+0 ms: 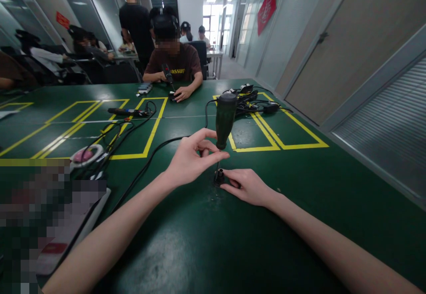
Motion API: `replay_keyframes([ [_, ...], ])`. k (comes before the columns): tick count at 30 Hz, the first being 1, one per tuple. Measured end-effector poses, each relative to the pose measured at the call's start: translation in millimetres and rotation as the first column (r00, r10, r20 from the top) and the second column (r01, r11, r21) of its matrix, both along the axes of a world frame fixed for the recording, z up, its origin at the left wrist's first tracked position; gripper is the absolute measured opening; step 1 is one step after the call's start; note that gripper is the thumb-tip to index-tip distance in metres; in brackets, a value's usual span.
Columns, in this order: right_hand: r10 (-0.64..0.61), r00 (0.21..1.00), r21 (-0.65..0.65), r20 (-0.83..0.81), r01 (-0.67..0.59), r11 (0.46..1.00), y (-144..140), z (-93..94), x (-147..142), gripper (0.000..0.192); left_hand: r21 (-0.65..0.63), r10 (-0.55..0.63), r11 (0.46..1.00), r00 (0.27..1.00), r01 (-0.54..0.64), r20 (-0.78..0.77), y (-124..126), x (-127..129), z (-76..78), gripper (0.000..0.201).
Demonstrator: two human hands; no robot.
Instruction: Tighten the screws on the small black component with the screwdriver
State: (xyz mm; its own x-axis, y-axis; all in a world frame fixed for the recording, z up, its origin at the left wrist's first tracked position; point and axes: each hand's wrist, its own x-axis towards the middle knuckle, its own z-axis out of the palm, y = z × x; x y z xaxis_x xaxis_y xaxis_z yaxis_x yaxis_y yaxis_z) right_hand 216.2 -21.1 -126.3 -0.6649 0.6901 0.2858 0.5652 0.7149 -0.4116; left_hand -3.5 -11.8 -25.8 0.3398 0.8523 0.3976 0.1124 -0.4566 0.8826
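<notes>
A dark-handled screwdriver point(226, 119) stands nearly upright over the table, its thin shaft pointing down. My left hand point(191, 158) has its thumb and fingers closed about the lower end of the handle. Below, a small black part point(219, 177) with a short tube on top rests on the green table point(186, 241), and the shaft reaches down to it. My right hand point(248, 186) pinches this part from the right with thumb and fingertips. Where exactly the tip of the shaft sits in the part is too small to make out.
Black cables point(248, 103) lie bunched at the back right. Left of my hands are a corded black tool point(128, 111), a white tape roll point(87, 155) and a blurred tablet-like object point(76, 227). Across the table a person point(175, 65) works with a power screwdriver point(168, 74).
</notes>
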Motion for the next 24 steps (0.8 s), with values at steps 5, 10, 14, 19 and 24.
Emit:
replay_keyframes([
  [5, -0.003, 1.000, 0.010, 0.002, 0.003, 1.000, 0.7, -1.9, 0.6, 0.025, 0.012, -0.005, 1.000, 1.000, 0.004, 0.020, 1.5, -0.1, -2.9, 0.034],
  [10, 0.003, 1.000, 0.014, 0.000, -0.003, 1.000, 0.8, -1.8, 1.4, 0.025, 0.015, -0.014, 1.000, 1.000, 0.014, 0.019, 3.3, -0.6, -5.1, 0.036],
  [14, 0.002, 1.000, 0.021, -0.002, -0.002, 1.000, 1.2, -2.4, 1.3, 0.027, 0.045, -0.007, 0.999, 1.000, 0.007, 0.002, 3.0, -0.6, -4.6, 0.036],
  [19, -0.001, 1.000, 0.028, -0.003, 0.001, 1.000, 1.1, -2.3, 0.8, 0.027, 0.087, -0.002, 0.996, 1.000, 0.004, -0.024, 1.4, -1.8, -2.8, 0.036],
  [24, -0.003, 1.000, 0.024, -0.003, 0.003, 1.000, 0.2, -0.1, 0.1, 0.025, 0.134, 0.005, 0.991, 0.998, 0.004, -0.069, 2.1, -3.3, -1.1, 0.040],
])
